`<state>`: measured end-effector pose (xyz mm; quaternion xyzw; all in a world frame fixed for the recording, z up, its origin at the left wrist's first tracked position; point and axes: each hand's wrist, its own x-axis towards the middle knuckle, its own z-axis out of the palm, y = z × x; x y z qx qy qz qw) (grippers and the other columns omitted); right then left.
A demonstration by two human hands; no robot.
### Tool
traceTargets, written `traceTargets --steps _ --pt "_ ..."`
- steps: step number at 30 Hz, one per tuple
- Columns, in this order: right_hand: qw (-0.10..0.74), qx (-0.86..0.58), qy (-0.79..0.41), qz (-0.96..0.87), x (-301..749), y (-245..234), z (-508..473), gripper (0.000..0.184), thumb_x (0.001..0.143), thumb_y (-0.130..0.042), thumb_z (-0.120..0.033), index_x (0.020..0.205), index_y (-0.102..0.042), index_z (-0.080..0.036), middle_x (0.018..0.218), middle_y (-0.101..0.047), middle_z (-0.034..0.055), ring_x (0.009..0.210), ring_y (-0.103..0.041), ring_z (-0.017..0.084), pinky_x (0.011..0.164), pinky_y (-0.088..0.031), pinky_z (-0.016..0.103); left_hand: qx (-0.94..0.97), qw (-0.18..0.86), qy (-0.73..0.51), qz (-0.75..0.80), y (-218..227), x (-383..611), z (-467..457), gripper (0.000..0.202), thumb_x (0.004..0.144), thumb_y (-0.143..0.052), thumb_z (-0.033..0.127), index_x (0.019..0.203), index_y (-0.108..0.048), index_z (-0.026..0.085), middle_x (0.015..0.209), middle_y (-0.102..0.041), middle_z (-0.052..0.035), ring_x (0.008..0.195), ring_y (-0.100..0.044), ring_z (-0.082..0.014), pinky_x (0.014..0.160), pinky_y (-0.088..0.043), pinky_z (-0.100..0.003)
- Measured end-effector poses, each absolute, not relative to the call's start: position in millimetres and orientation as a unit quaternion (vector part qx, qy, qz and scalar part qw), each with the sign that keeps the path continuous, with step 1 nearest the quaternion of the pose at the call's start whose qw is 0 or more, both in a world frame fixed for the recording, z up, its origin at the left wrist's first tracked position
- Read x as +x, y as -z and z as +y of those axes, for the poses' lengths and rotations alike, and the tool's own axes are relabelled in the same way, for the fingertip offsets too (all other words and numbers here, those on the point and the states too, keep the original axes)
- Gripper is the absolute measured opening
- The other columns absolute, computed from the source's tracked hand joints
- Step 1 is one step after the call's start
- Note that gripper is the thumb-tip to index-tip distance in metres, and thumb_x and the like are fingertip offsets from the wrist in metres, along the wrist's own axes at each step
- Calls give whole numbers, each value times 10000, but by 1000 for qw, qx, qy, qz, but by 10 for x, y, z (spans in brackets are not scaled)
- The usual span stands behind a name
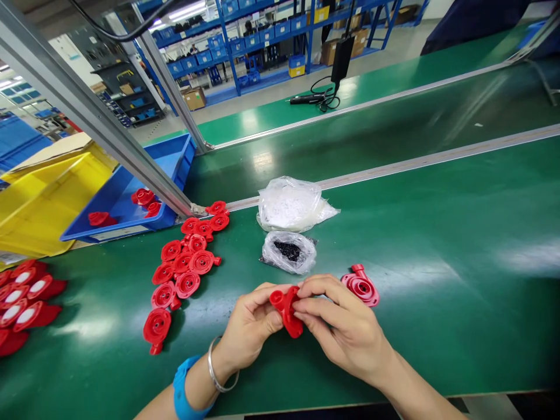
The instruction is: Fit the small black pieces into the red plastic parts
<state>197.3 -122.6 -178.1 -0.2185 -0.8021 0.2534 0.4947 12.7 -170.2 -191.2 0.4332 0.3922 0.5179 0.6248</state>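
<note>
Between my two hands, above the front of the green bench, is a red plastic housing (289, 312) with a short round spout. My left hand (254, 324) pinches it on the spout side, thumb below. The fingers of my right hand (343, 321) press against its other face and hide part of it. Just beyond my right hand lies another red housing (362, 287), its round opening facing up. Ahead of my hands sit an open plastic bag of small black parts (289, 252) and a larger clear bag of white parts (293, 204).
Several red housings (188, 284) lie grouped left of my hands. Farther left are red parts with white discs (27, 315). A blue bin (126, 233) and a yellow bin (39, 198) stand behind, beside a metal post (118, 128). A black corded tool (306, 100) lies across the bench.
</note>
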Motion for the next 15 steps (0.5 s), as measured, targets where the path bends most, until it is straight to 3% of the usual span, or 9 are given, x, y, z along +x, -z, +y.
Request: traceTargets --steps 5,9,15 --pt "495 -243 -296 -780 1969 1786 -1214 164 838 -641 -42 944 -684 -160 925 -629 59 873 -607 149 748 -553 274 390 651 -523 388 1906 157 -1719 314 818 -731 315 1121 -720 236 1022 -663 -52 929 -620 -150 858 -500 -236" --pt "497 -266 -327 -758 2032 1824 -1210 196 863 -647 -107 1034 -694 -192 1052 -648 63 951 -644 144 830 -563 249 285 702 -529 384 1840 224 -1706 334 768 -776 334 1080 -733 223 940 -715 -72 803 -665 -152 748 -542 -247" --pt "529 -226 -227 -786 2048 1853 -1270 345 837 -569 -14 1158 -648 -112 1111 -622 129 1013 -613 190 857 -553 324 214 709 -536 404 1791 257 -1716 317 737 -808 311 1021 -745 185 937 -728 -64 765 -660 -108 715 -551 -190"
